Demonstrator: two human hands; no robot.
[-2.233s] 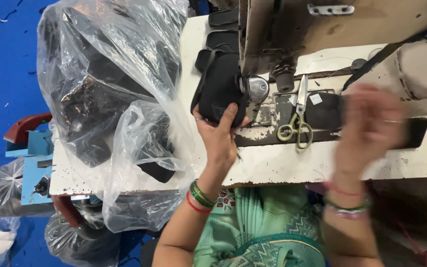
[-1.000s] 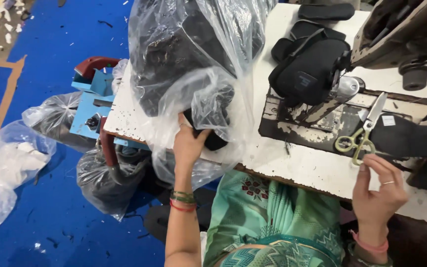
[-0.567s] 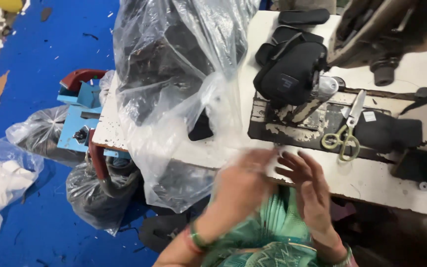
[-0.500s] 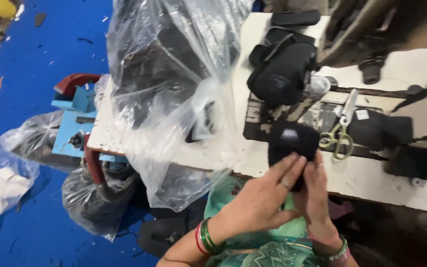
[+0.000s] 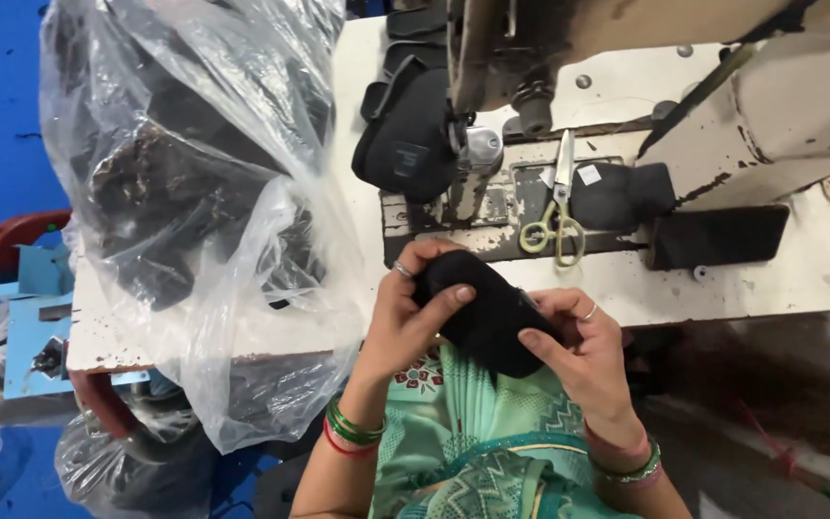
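Item: black padded piece, oblong, rounded ends; lower centre of the frame, held above the near edge of the counter.

Hands: left hand closed around its upper-left end, thumb laid over the top face; right hand closed on its lower-right end, fingertips pressing the face.

Handling, as judged: light, soft, pliable, fabric-covered so unlikely to slip; best taken at both ends or along the edges, as now.

Surroundings: sewing machine at upper right; yellow-handled scissors on its bed; further black pieces stacked by the needle; clear plastic bag of dark pieces at left.
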